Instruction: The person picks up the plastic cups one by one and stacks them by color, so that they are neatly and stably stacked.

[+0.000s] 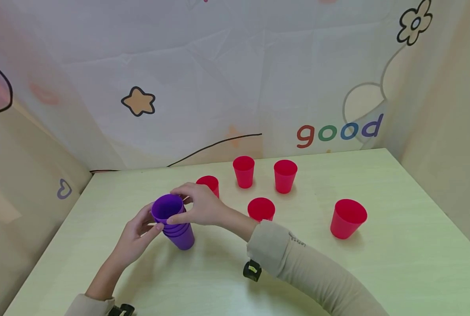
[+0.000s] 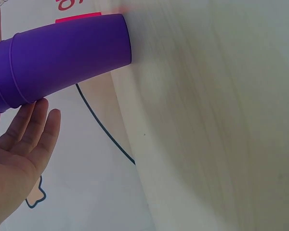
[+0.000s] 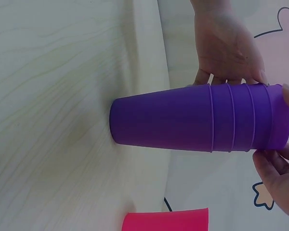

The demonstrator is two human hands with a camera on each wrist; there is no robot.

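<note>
A stack of several nested purple cups [image 1: 181, 237] stands on the table in the head view, mouths up. My left hand [image 1: 134, 237] holds its left side, thumb in front and fingers behind, near the upper rims. My right hand [image 1: 203, 205] pinches the top purple cup [image 1: 168, 207] at its rim from the right. The right wrist view shows the rims of the stack [image 3: 159, 120] spaced along its upper part, with the left hand [image 3: 229, 50] beyond it. In the left wrist view, the left fingers [image 2: 50, 127] lie against the stack [image 2: 72, 55].
Several red cups stand mouth up on the pale table [image 1: 298, 272]. One red cup [image 1: 209, 184] is partly behind the right hand, another [image 1: 261, 208] behind the right forearm. Two stand at the back, and one red cup [image 1: 347, 219] sits apart at the right. A patterned cloth [image 1: 219, 87] hangs behind.
</note>
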